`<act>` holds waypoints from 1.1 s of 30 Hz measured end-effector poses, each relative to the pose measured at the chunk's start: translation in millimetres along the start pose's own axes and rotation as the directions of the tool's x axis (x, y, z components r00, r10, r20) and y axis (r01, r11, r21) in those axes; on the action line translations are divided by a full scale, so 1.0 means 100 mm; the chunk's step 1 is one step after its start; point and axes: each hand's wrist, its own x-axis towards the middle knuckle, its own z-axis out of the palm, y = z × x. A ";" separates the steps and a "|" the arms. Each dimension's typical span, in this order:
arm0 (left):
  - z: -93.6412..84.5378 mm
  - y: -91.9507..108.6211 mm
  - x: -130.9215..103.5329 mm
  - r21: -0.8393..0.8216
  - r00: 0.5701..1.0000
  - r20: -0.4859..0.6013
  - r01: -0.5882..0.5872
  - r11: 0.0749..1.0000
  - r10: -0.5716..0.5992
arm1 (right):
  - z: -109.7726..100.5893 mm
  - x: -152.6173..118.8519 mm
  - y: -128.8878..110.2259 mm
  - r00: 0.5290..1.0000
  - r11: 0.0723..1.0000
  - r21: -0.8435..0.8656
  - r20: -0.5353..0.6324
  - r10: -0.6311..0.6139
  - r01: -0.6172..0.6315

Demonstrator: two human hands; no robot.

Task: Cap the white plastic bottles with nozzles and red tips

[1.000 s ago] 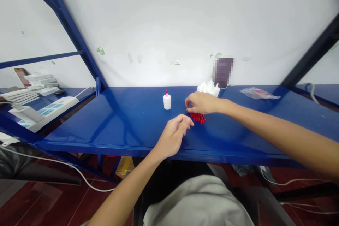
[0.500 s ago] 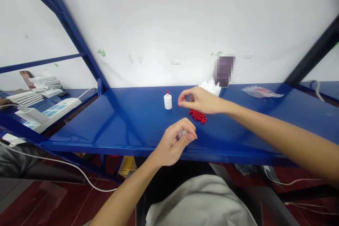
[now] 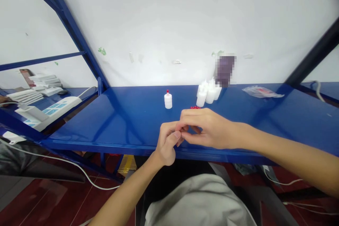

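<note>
My left hand [image 3: 168, 143] is closed around a small white bottle whose nozzle showed half a second ago; the fingers now hide it. Right above it, my right hand [image 3: 203, 127] is pinched, its fingertips touching those of my left hand; whatever is in the pinch cannot be seen. Behind my right hand a few red caps [image 3: 195, 107] peek out, the rest of the pile being covered. A white bottle with a red cap [image 3: 168, 101] stands upright on the blue table [image 3: 137, 123], beyond my left hand. Several white bottles with bare nozzles [image 3: 209, 93] cluster farther right.
A clear plastic bag [image 3: 262, 91] with something red inside lies at the right. Against the wall leans a dark, blurred-out rectangular object [image 3: 225, 70]. On the left, past the blue frame, are a power strip [image 3: 58, 109] and stacked white boxes [image 3: 46, 84].
My right hand has come from beside the red caps down to my left hand, and their fingertips now meet. The bottle cluster behind has come into fuller view.
</note>
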 end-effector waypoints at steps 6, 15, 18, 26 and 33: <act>-0.04 -0.01 -0.01 0.043 0.995 -0.022 0.099 0.994 -0.098 | 0.13 -0.03 -0.02 0.999 0.995 -0.091 -0.025 0.036 -0.038; -0.05 0.00 -0.01 0.006 0.978 -0.093 0.189 0.982 -0.187 | 0.19 0.04 -0.08 0.989 0.979 -0.140 -0.043 0.144 -0.148; -0.05 0.02 0.00 0.029 0.973 -0.080 0.219 0.975 -0.216 | 0.20 0.05 -0.09 0.969 0.966 -0.089 -0.079 0.235 -0.241; 0.00 0.04 0.12 -0.086 0.950 -0.144 0.266 0.960 -0.276 | 0.12 0.09 -0.12 0.922 0.925 -0.056 -0.122 0.367 -0.376; 0.03 0.01 0.27 -0.124 0.868 -0.216 0.431 0.894 -0.448 | -0.30 0.60 0.58 0.832 0.872 -0.118 -0.384 0.400 -0.475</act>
